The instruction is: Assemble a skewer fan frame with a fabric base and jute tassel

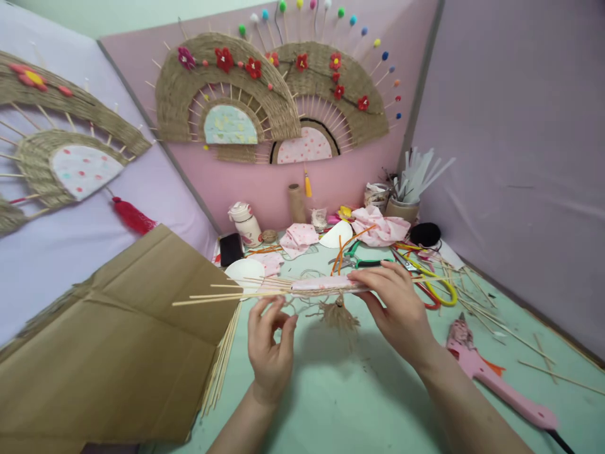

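My right hand (394,306) grips the right end of a half-round fan piece (326,285), held nearly edge-on above the table. Its pink cloth face is on top, with twine along the near edge. Thin bamboo sticks (212,297) fan out from it to the left and right. At its left end, my left hand (271,340) is curled, with a thin strand of twine (293,308) at its fingertips; the exact hold is hard to see. A frayed twine tassel (339,315) hangs below the piece.
Folded cardboard (127,334) covers the left side, beside loose sticks (224,359). A pink glue gun (501,381) lies at right, near yellow-handled scissors (442,293) and green-handled pliers (363,261). Behind stand a white bottle (246,226) and a cardboard tube (296,205). Finished woven fans (227,94) hang on the wall.
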Demonstrator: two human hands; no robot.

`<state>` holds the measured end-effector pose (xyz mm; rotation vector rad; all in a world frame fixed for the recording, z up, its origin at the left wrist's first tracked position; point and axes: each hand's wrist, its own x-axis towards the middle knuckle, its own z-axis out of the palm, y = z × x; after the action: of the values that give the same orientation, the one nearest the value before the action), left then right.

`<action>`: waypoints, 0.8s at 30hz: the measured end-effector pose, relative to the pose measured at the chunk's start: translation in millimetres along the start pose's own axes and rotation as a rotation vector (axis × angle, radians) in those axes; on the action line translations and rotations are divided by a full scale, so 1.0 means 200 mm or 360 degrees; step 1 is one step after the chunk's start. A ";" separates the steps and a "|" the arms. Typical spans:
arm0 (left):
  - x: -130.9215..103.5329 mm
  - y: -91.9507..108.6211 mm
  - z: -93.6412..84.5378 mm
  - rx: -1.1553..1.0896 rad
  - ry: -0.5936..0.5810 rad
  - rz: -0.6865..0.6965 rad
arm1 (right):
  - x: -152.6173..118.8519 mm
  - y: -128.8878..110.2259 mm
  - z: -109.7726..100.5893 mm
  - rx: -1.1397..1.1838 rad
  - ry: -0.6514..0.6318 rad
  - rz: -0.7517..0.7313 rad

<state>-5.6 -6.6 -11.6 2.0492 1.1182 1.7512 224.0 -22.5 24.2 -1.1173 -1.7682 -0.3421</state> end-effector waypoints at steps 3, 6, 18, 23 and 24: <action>0.02 0.05 -0.02 0.0120 -0.0002 0.0181 | -0.02 0.00 0.02 -0.0050 0.0017 0.0007; 0.02 0.08 -0.04 0.0249 0.0076 0.0371 | -0.05 0.01 0.04 -0.0069 0.0014 -0.0006; -0.01 0.09 0.01 -0.0573 -0.0121 -0.1258 | -0.12 0.03 0.06 -0.0104 0.0033 0.0048; 0.01 0.21 -0.16 -0.0209 -0.0514 -0.0794 | -0.14 0.04 0.06 -0.0161 -0.0019 0.0014; 0.03 0.24 -0.22 -0.0062 -0.0557 -0.0485 | -0.14 0.04 0.06 -0.0163 -0.0031 0.0001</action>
<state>-26.1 -48.5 33.4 1.9396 1.1943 1.2076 226.7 -25.8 -7.6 -1.1973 -1.7841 -0.4270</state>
